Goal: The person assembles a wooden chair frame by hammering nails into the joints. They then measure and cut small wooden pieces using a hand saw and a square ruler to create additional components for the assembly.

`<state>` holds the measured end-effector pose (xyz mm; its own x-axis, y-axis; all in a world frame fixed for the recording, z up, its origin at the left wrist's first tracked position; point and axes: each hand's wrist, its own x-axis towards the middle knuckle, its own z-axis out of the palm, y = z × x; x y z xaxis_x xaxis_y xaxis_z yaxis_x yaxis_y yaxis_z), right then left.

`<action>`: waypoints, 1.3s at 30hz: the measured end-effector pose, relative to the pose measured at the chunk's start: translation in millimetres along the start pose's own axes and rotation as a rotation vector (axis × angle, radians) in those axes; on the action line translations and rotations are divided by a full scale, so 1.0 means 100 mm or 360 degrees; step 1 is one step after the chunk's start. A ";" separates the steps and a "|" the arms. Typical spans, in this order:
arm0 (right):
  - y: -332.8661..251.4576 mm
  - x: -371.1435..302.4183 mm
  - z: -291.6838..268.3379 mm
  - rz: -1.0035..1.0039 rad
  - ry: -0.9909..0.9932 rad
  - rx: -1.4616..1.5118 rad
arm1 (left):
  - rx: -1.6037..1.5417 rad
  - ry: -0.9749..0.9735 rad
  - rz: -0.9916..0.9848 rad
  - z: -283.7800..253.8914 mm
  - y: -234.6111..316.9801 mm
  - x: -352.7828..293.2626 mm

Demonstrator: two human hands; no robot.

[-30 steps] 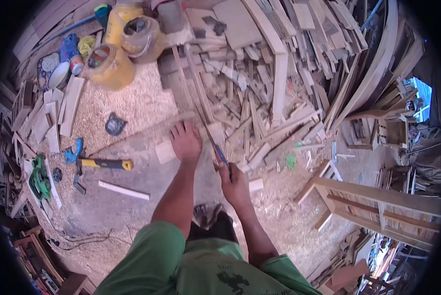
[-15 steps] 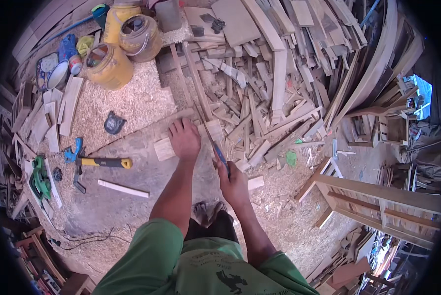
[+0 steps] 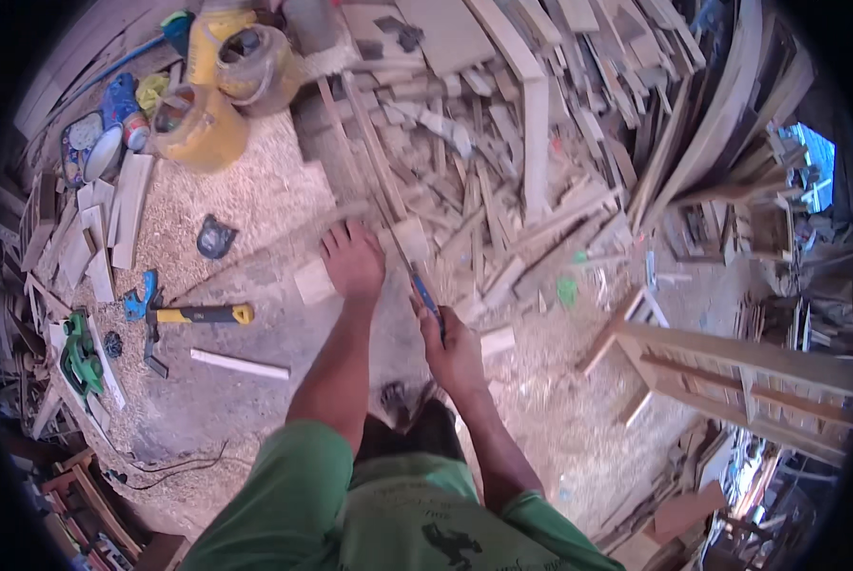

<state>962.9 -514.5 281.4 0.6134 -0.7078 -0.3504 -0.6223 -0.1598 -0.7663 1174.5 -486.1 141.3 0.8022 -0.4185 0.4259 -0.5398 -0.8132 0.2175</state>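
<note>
My left hand lies over a short pale wooden board, palm on top and fingers spread over its far side. The board rests low on the work surface, and its other end shows to the right of the hand. My right hand is closed round the blue-and-black handle of a handsaw. Its narrow blade points away from me and crosses the board near the right end. How deep the blade sits in the wood I cannot tell.
A hammer, a blue tool, a green power tool and a wood strip lie left. Yellow tubs stand beyond sawdust and a black tape measure. Offcuts pile up ahead; a wooden frame stands right.
The view has shifted slightly. The saw sits a little nearer to me relative to the board, while my left hand stays on the board.
</note>
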 end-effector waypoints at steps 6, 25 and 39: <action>0.28 -1.44 -0.58 0.0136 0.0039 -0.0038 | 0.0015 -0.0113 -0.0073 -0.04 -0.03 -0.03; 0.33 -0.64 -0.12 0.0101 0.0039 -0.0060 | 0.0015 -0.0097 -0.0026 0.01 0.00 0.03; 0.19 -1.02 -0.45 0.0257 -0.0139 -0.0069 | 0.0114 -0.0132 -0.0045 0.01 -0.06 -0.01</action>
<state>866.7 -476.5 327.3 0.5428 -0.6643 -0.5138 -0.7352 -0.0801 -0.6731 1177.4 -481.0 139.2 0.8369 -0.4245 0.3456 -0.4992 -0.8509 0.1636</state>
